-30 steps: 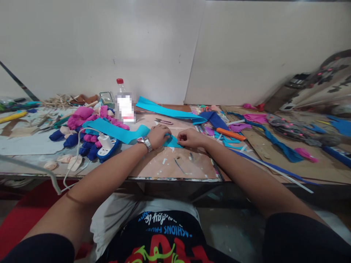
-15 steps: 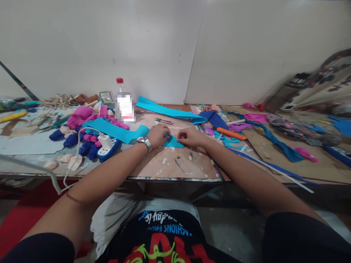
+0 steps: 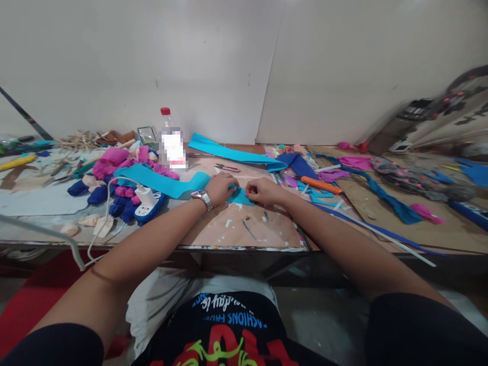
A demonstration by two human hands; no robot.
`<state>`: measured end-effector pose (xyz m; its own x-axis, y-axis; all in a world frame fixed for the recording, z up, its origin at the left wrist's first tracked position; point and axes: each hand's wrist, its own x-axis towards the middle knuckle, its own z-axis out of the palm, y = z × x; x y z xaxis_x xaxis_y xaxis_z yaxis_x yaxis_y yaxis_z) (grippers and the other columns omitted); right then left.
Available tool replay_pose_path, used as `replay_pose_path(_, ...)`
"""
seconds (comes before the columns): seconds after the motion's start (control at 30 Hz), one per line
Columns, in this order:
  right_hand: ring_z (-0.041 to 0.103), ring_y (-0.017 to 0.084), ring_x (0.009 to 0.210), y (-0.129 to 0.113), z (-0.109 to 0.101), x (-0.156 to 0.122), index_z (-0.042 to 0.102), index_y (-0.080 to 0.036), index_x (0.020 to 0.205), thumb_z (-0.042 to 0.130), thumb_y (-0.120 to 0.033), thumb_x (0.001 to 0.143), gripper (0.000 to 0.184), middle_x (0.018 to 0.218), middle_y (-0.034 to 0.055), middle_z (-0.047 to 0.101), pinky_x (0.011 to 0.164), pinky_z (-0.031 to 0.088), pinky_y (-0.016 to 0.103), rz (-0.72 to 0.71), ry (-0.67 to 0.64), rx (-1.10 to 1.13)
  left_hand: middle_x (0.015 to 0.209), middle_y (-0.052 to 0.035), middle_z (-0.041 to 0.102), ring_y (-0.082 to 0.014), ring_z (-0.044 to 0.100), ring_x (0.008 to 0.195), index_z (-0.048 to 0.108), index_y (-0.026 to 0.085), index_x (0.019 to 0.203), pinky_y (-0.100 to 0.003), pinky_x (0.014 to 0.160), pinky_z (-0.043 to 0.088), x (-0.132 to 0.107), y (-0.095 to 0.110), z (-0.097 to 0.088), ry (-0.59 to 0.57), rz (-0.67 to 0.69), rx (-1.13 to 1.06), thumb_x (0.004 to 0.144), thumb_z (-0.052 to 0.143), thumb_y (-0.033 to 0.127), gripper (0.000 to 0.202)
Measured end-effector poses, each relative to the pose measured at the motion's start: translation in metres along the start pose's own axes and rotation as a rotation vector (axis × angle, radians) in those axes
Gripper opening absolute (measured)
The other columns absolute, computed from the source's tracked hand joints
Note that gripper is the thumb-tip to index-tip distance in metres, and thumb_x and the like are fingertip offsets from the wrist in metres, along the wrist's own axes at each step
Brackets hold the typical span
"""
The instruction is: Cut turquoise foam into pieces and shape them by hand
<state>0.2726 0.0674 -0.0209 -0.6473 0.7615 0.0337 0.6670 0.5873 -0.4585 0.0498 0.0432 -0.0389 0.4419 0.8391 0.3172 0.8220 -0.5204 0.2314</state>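
Note:
A long light-blue foam strip [image 3: 163,182] lies across the worktable, and its near end is folded to a point between my hands. My left hand [image 3: 223,187], with a metal watch on the wrist, rests curled on that folded end and presses it down. My right hand [image 3: 263,191] is closed in a pinch on the strip's tip right beside it. The two hands nearly touch. A second light-blue strip [image 3: 229,151] lies farther back.
A white charger on a blue power strip [image 3: 149,204] with its cable sits left of my hands, beside pink and dark-blue foam pieces [image 3: 114,175]. A red-capped bottle [image 3: 172,145], small snips [image 3: 227,168] and an orange cutter [image 3: 319,185] lie behind. Scraps cover the right side.
Both hands stay on the folded end of the strip, with only slight finger shifts. The view has tilted a little.

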Motion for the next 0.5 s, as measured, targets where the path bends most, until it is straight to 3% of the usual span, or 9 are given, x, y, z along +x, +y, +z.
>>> replay_pose_path(0.13, 0.053, 0.013, 0.061, 0.0014, -0.0002, 0.0001, 0.068, -0.017, 0.079, 0.063, -0.025, 0.078, 0.009, 0.067, 0.0010, 0.066, 0.061, 0.035, 0.025, -0.017, -0.003, -0.016, 0.121, -0.0060, 0.072, -0.0274, 0.060, 0.121, 0.076, 0.024, 0.104, -0.044, 0.103, 0.047, 0.0034, 0.0077, -0.0031, 0.019, 0.012, 0.024, 0.092, 0.062, 0.024, 0.018)
replay_pose_path(0.3, 0.052, 0.013, 0.061, 0.0023, -0.0009, -0.0008, 0.067, -0.017, 0.079, 0.062, -0.026, 0.078, 0.010, 0.068, 0.0006, 0.065, 0.062, 0.035, 0.026, -0.034, -0.006, -0.003, 0.130, -0.0074, 0.070, -0.0293, 0.058, 0.124, 0.072, 0.026, 0.124, -0.046, 0.102, 0.047, 0.0047, 0.0090, 0.0019, -0.001, -0.018, 0.030, 0.096, 0.058, 0.029, 0.032)
replay_pose_path(0.5, 0.057, 0.015, 0.066, 0.0046, 0.0006, 0.0000, 0.071, -0.017, 0.108, 0.068, -0.030, 0.079, 0.031, 0.075, 0.0010, 0.066, 0.064, 0.038, 0.025, -0.037, 0.054, 0.028, 0.134, -0.0019, 0.070, -0.0290, 0.055, 0.128, 0.077, 0.031, 0.115, -0.049, 0.106, 0.045, 0.0043, 0.0053, 0.0052, -0.012, -0.012, 0.003, 0.096, 0.058, 0.031, 0.027)
